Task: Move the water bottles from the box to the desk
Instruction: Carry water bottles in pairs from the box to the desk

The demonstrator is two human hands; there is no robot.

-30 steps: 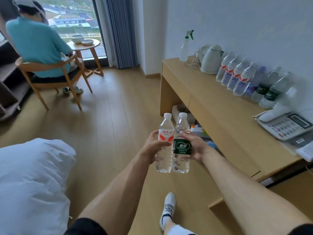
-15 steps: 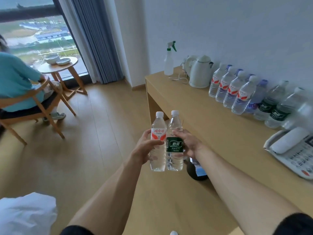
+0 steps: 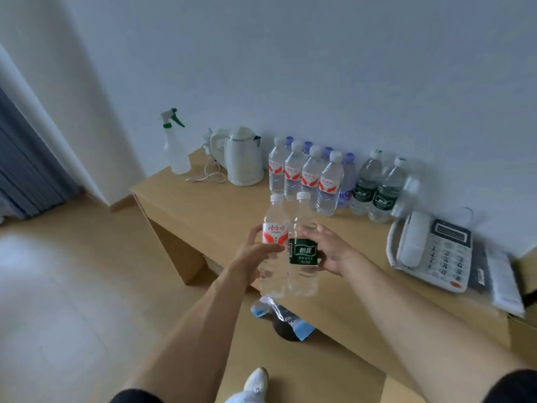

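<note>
While the desk (image 3: 220, 210) now fills the view, window gone, left hand (image 3: 255, 251) and right hand (image 3: 331, 251) grip two bottles (image 3: 302, 274) before the kettle (image 3: 244, 161).

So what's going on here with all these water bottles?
A person is carrying two water bottles toward the desk. The left hand grips the red-label bottle and the right hand holds the green-label bottle, the two pressed side by side above the desk's front edge. Neither is set down yet. A row of bottles already stands along the wall, between a kettle and a telephone.
</note>
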